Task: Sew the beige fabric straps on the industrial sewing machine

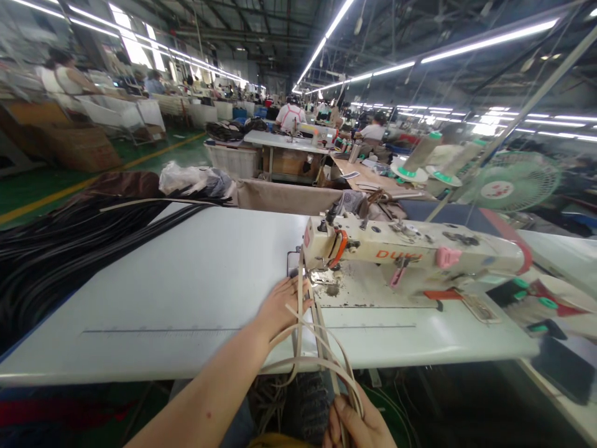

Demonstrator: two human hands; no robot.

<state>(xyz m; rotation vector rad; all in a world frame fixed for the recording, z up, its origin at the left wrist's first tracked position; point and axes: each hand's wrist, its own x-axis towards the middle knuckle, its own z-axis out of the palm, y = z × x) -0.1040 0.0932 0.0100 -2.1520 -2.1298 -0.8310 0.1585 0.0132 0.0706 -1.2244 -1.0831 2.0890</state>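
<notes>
My left hand (283, 306) lies flat on the white sewing table, fingers stretched toward the needle area of a sewing machine (368, 246). Its fingertips are beside or on narrow beige strips (300, 323) that run up to the presser foot; exact contact there is hard to make out. Below the table's front edge, my right hand (357, 418) is closed around several of these strips, which loop between the two hands. More strip hangs loosely over my lap.
A bundle of long black strips (41, 267) covers the table's left end. Thread cones (417, 158) and a green fan (510, 180) stand behind the machine at right. A dark phone-like slab (566, 370) lies at far right. Other people work at machines farther back.
</notes>
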